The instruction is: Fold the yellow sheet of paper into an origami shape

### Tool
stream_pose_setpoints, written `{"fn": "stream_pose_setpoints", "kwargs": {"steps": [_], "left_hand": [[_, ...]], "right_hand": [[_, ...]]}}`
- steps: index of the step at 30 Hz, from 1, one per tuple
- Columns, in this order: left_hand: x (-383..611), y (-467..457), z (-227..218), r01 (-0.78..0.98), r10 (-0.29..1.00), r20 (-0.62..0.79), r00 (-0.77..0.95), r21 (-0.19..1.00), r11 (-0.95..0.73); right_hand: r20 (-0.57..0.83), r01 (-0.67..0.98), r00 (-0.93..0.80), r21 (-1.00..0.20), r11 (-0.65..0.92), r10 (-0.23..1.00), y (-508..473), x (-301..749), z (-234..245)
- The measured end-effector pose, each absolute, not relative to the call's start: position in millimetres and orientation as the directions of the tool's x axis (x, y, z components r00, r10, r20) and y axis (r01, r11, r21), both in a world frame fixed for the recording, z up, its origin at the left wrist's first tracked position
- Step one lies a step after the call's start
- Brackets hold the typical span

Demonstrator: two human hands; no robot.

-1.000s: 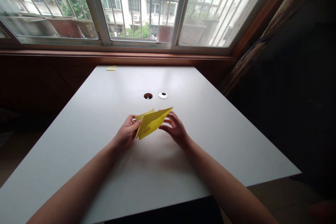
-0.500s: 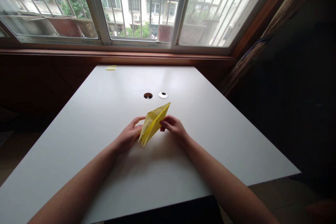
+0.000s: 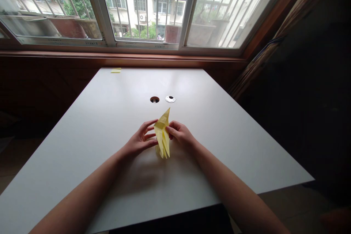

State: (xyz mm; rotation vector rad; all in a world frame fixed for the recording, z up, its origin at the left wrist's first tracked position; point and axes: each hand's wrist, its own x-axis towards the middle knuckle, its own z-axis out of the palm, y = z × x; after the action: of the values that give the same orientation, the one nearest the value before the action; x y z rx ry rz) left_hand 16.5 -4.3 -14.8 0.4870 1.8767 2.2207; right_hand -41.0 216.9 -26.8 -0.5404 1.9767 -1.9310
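Note:
A folded yellow origami paper [image 3: 162,131] is held just above the white table, one point upward and several narrow points hanging down. My right hand [image 3: 179,131] pinches its right edge between thumb and fingers. At the left side of the paper is my left hand [image 3: 142,137], its fingers spread and stretched out. Those fingertips reach the paper's left edge, and some of their ends are hidden by it. Whether they press on it I cannot tell.
The white table [image 3: 219,146] runs up to the windowsill [image 3: 137,56]. Beyond my hands are a round cable hole [image 3: 154,99] and its loose metal cover [image 3: 170,99]. A small yellow paper piece [image 3: 116,70] lies at the far left edge. A curtain [image 3: 263,55] hangs on the right.
The origami paper has turned more upright, its lower points swinging right and toward me. My left hand's fingers have spread wider beside it. The right hand keeps its pinch.

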Motion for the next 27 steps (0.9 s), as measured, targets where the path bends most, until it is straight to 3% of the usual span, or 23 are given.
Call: {"fn": "stream_pose_setpoints", "kwargs": {"steps": [7,14,21,27], "left_hand": [[15.4,-1.3,-20.6,0.246,0.234,0.275,-0.933,0.958,-0.147],[15.6,-0.7,-20.5,0.194,0.254,0.202,-0.946,0.979,-0.059],[11.9,-1.4,-22.6,0.255,0.258,0.24,-0.936,0.967,0.024],[11.4,-6.3,-16.1,0.142,0.174,0.119,-0.978,0.981,0.131]], "right_hand": [[-0.063,0.019,-0.86,-0.996,0.091,-0.506,218.0,-40.8,-26.0],[-0.08,0.009,-0.857,-0.99,0.139,-0.509,218.4,-40.7,-21.5],[-0.092,0.083,-0.834,-0.996,0.04,-0.544,217.0,-39.2,-22.4],[-0.028,0.109,-0.817,-0.988,-0.108,-0.577,216.9,-41.4,-29.0]]}}
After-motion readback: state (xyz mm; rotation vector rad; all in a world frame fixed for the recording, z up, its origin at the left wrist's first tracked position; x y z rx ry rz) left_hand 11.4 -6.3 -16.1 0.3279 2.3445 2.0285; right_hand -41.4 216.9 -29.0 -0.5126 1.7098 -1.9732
